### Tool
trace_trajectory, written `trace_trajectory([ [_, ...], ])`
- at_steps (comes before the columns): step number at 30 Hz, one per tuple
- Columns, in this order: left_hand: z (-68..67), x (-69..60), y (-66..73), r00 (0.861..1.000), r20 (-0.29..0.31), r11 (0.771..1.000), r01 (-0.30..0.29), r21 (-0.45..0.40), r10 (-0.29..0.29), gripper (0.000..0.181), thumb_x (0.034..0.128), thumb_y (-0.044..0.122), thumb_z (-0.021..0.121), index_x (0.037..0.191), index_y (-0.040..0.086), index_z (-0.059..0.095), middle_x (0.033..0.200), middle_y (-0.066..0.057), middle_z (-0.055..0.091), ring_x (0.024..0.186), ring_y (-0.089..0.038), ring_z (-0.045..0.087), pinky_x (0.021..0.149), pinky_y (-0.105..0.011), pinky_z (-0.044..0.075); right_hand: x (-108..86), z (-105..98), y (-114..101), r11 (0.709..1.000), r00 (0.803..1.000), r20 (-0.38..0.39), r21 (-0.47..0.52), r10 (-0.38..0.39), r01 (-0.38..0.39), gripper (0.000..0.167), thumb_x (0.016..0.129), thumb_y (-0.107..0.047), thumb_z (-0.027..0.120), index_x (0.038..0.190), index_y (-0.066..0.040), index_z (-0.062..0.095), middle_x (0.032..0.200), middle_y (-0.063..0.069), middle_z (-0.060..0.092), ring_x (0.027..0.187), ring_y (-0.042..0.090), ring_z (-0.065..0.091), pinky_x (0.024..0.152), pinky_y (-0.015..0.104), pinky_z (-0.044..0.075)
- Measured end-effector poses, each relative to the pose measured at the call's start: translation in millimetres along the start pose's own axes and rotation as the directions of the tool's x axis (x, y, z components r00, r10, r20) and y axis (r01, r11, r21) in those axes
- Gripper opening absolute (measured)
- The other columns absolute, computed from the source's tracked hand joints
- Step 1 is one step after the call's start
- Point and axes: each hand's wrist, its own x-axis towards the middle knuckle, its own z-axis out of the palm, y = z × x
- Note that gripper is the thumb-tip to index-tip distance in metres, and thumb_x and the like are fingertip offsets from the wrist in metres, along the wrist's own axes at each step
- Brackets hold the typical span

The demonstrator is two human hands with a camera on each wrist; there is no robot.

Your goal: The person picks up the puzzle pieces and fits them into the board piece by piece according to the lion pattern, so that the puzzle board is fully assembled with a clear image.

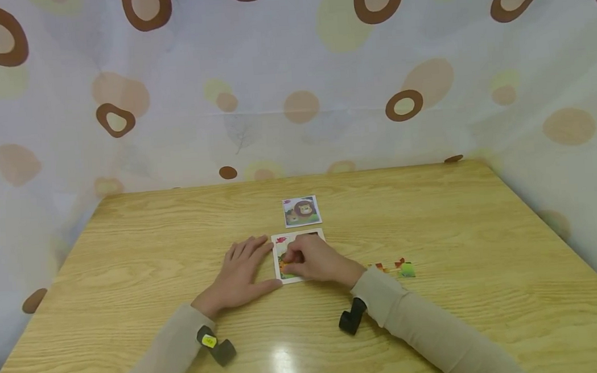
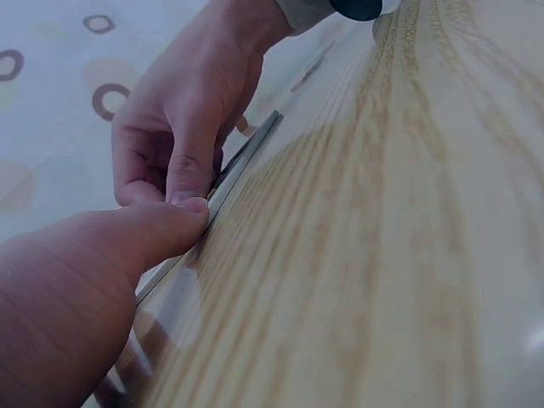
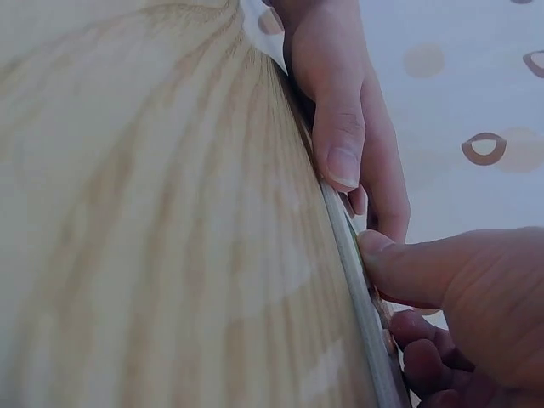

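A white-bordered puzzle board (image 1: 276, 262) lies flat on the wooden table, its colourful picture partly covered by my right hand (image 1: 315, 258). Bent over the board, that hand pinches a small puzzle piece at the picture's lower left; the fingers mostly hide the piece. My left hand (image 1: 242, 275) lies flat with fingers stretched, its fingertips and thumb touching the board's left edge. In the left wrist view the left thumb (image 2: 161, 234) presses against the board's rim. The right wrist view shows the right thumb (image 3: 399, 263) down on the board, beside curled fingers.
Behind the board lies a picture card (image 1: 302, 211) with a lion on it. Several loose puzzle pieces (image 1: 407, 269) lie to the right, partly behind the right forearm. A patterned curtain (image 1: 292, 84) hangs along the table's back and sides.
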Motion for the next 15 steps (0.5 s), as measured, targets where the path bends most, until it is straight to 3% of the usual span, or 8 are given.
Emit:
trace_trajectory([
  [10,-0.1,0.4,-2.0,1.0,-0.009,1.0,-0.004,0.017,0.004,0.078,0.085,0.052,0.063,0.145,0.008,0.041,0.154,-0.012,0.032,0.143,-0.038,0.023,0.114,-0.063,0.009,-9.2,-8.0,-9.2,0.993,0.997,0.024,-0.095,-0.068,0.07,0.016,0.085,-0.009,0.069,0.099,-0.004,0.072,0.085,0.002,0.066,0.073,0.009,0.051,0.067,0.019,0.042],
  [15,1.1,1.4,-3.1,1.0,-0.012,1.0,-0.009,0.018,0.009,0.078,0.0849,0.053,0.063,0.145,0.009,0.042,0.154,-0.012,0.032,0.143,-0.038,0.023,0.114,-0.063,0.01,-17.4,-15.2,-5.5,0.998,0.999,0.043,-0.056,-0.021,0.024,0.022,0.086,-0.007,0.064,0.108,-0.005,0.066,0.085,0.0,0.059,0.073,0.009,0.049,0.066,0.02,0.043],
])
